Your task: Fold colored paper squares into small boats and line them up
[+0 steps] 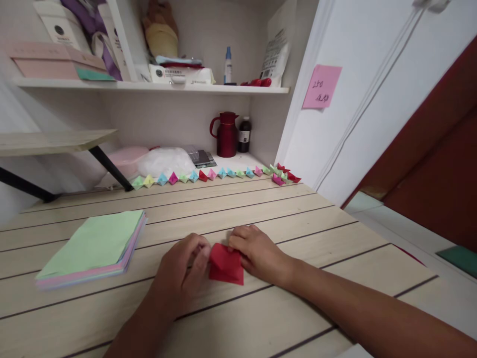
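From the head view, the left hand [182, 271] is curling its fingers together and pinching the left edge of the red paper [226, 267], which is lying folded on the table [335, 238]. The right hand [258, 251] is pressing closed fingers on its upper right edge; the thumb is hidden, so its grip is unclear. The pink note [321, 85] is showing "250"; the rest is unreadable.

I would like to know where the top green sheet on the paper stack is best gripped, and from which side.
Probably pinch the green sheet at its near right corner, coming from the right. It lies flat on the paper stack, so only an edge lifts; that corner is nearest the left hand, now on the red folded paper.
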### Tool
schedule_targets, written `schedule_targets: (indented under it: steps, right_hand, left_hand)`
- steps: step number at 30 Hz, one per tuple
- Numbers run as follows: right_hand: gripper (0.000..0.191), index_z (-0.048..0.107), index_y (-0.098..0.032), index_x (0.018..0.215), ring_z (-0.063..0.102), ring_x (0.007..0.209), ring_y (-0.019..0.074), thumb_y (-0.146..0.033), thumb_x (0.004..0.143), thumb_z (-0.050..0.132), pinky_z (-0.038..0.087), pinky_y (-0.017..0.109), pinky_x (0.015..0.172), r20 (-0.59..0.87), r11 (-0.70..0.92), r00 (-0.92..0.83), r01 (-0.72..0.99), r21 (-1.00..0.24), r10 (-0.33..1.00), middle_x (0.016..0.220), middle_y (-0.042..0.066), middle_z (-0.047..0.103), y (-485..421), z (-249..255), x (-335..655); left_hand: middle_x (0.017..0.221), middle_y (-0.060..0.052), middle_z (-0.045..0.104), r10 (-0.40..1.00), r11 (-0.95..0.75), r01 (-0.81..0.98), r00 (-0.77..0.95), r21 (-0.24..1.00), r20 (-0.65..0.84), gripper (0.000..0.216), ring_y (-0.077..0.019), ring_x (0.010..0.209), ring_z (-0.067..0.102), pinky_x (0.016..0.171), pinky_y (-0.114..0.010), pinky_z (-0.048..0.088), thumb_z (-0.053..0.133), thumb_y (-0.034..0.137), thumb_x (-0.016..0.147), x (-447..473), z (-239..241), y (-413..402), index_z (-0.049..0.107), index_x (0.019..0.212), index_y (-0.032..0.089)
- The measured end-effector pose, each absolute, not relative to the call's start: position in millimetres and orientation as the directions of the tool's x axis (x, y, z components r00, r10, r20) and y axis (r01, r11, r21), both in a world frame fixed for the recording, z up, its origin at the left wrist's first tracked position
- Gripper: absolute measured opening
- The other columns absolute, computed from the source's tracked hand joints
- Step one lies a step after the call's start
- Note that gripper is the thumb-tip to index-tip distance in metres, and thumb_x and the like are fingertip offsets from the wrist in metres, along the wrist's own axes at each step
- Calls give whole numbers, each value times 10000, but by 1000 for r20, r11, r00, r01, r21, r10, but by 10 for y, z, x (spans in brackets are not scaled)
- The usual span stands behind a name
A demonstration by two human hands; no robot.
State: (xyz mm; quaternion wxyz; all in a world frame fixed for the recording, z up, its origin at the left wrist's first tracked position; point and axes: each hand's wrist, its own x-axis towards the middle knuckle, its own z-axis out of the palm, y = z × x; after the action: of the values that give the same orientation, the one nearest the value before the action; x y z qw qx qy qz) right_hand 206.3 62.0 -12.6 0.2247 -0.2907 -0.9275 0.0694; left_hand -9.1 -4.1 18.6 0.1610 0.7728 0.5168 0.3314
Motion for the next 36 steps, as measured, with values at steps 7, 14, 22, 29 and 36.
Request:
schedule_targets:
  steps: [7, 14, 22, 29, 36]
  right_hand:
    - [276, 574, -205, 899, 574, 885, 173, -2, 715, 544, 380, 307, 817, 372, 772, -700, 415, -481, 609, 913, 20, 632, 661, -118, 2116]
    - [384, 610, -221, 990, 579, 940, 182, 17, 695, 550, 405, 333, 877, 346, 771, -726, 392, -502, 594, 961, 28, 629, 664, -110, 2140]
    - [440, 656, -268, 1102, 568, 1060, 176, -20, 742, 603, 371, 379, 1018, 225, 764, -870, 230, -603, 439, 1094, 28, 625, 705, 158, 2346]
    - [168, 683, -180, 1003, 609, 886, 144, -214, 911, 546, 486, 274, 796, 113, 512, -841, 209, -833, 529, 980, 53, 647, 734, 319, 2454]
    - [140, 685, -235, 922, 582, 818, 139, -136, 834, 639, 421, 319, 896, 231, 807, -878, 243, -537, 418, 799, -8, 623, 667, 177, 2322]
  left_hand:
    - [996, -26, 593, 940, -337, 724, 224, 601, 257, 154, -160, 853, 611, 783, -304, 496, 495, 229, 870, -177, 104, 73, 647, 845, 228]
    - [1202, -44, 587, 876, -480, 725, 375, 493, 303, 393, -224, 1118, 569, 954, -408, 472, 637, 83, 722, -134, 11, 56, 648, 1063, 280]
    - [1276, -68, 608, 804, -586, 798, 552, 140, 222, 355, -268, 1049, 615, 891, -468, 465, 612, 127, 800, -139, 67, 55, 712, 1049, 360]
    - [1392, -77, 552, 798, -582, 813, 572, -4, 190, 394, -276, 1080, 606, 937, -452, 405, 544, 126, 856, -109, 39, 39, 669, 1137, 373]
    - [1151, -41, 674, 839, -536, 822, 495, 191, 225, 374, -219, 1008, 615, 872, -394, 459, 461, 105, 861, -181, 93, 39, 678, 1091, 305]
